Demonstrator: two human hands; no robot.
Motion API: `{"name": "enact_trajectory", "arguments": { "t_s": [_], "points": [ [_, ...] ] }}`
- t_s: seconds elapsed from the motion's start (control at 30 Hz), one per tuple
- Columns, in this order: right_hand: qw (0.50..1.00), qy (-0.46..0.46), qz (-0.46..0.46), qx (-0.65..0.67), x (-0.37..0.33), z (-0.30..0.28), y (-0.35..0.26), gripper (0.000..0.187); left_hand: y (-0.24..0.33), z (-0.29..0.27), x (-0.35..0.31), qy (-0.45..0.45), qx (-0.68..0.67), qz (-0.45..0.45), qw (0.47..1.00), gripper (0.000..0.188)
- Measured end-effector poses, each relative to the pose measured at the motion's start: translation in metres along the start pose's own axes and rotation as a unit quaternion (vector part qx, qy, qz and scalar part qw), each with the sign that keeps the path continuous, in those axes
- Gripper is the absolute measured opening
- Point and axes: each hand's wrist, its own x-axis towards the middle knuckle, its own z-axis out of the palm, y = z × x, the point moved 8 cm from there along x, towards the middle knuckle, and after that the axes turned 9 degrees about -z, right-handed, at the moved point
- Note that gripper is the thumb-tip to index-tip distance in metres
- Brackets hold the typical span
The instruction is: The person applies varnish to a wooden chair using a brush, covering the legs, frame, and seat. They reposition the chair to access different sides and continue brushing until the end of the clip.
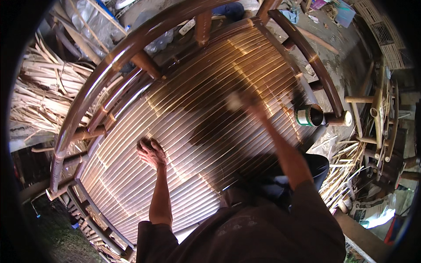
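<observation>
A brown, glossy bamboo bench seat of narrow slats [131, 168] spreads out below me, paler on the left and darker toward the right. My left hand [151, 152] lies on the slats, fingers spread, with nothing in it. Over the dark part, my right hand [253, 103] is smeared by motion. At its fingers shows a pale, wad-like thing [234, 101], too blurred to name exactly. An open can [309, 116] with a green and white label stands tilted in view at the seat's right edge, its inside dark.
A curved bamboo backrest rail [118, 57] arches along the far left, and an armrest [318, 63] rises on the right. Split bamboo strips [48, 94] are heaped at left, with more strips [340, 175] at right. Another bamboo frame [379, 111] stands far right.
</observation>
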Motion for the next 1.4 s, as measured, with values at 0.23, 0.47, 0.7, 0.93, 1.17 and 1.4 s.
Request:
{"name": "enact_trajectory", "arguments": {
  "t_s": [0.23,0.47,0.7,0.93,1.17,1.4],
  "points": [
    [0.989,-0.059,0.095,-0.101,-0.028,0.154,0.024,0.028,0.024,-0.024,0.002,0.000,-0.027,0.047,0.999,0.061],
    [0.971,-0.017,0.039,-0.233,0.088,0.021,-0.024,0.029,0.018,-0.018,0.004,-0.028,-0.036,0.033,0.998,0.062],
    [0.980,-0.075,0.063,-0.170,0.033,0.177,0.043,0.024,0.016,-0.014,0.004,-0.058,-0.013,0.001,0.998,0.058],
    [0.936,-0.196,0.165,-0.240,0.134,0.180,0.005,0.027,0.008,-0.021,0.005,-0.017,0.046,0.019,0.999,0.062],
    [0.740,-0.050,0.057,-0.668,0.245,-0.029,-0.046,0.017,0.020,-0.009,0.002,-0.043,0.090,0.024,0.995,0.061],
    [0.927,-0.108,0.012,-0.360,0.270,-0.011,-0.026,0.044,0.018,-0.017,0.002,-0.016,0.065,0.057,0.996,0.060]
  ]
}}
